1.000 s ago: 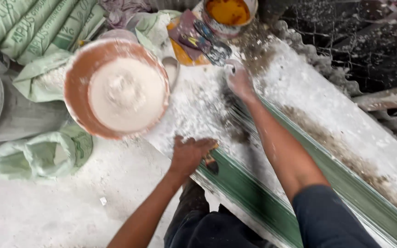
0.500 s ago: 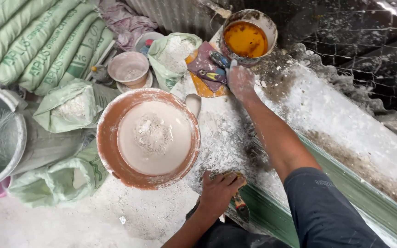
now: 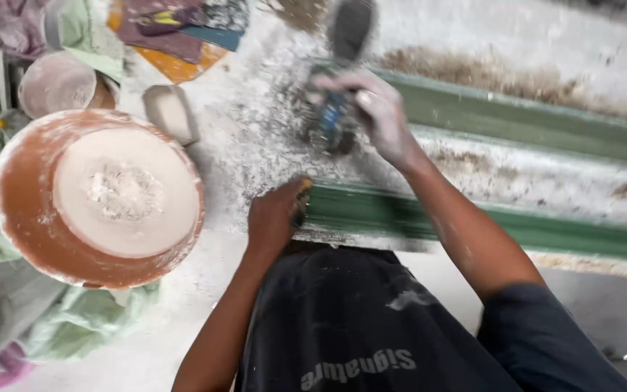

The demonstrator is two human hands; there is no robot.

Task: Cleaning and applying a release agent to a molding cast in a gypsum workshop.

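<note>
My right hand (image 3: 379, 112), dusted white, grips a blurred blue and dark brush-like tool (image 3: 337, 120) over a long green moulded form (image 3: 488, 218) that runs off to the right. My left hand (image 3: 276, 214) presses on the near left end of that green form, fingers curled over its edge. White plaster powder (image 3: 255, 145) covers the surface between the hands.
A large orange bowl (image 3: 30, 232) holding white plaster sits at the left. Behind it stand a small cup (image 3: 59, 83) and a small scoop (image 3: 170, 112). Pale green sacks (image 3: 81, 319) lie at the lower left, coloured rags (image 3: 175, 33) at the top.
The view has swung closer and to the right. My right hand pulled back from the far yellow-filled bucket and now holds a tool over the green form. My left hand stays on the form's end.
</note>
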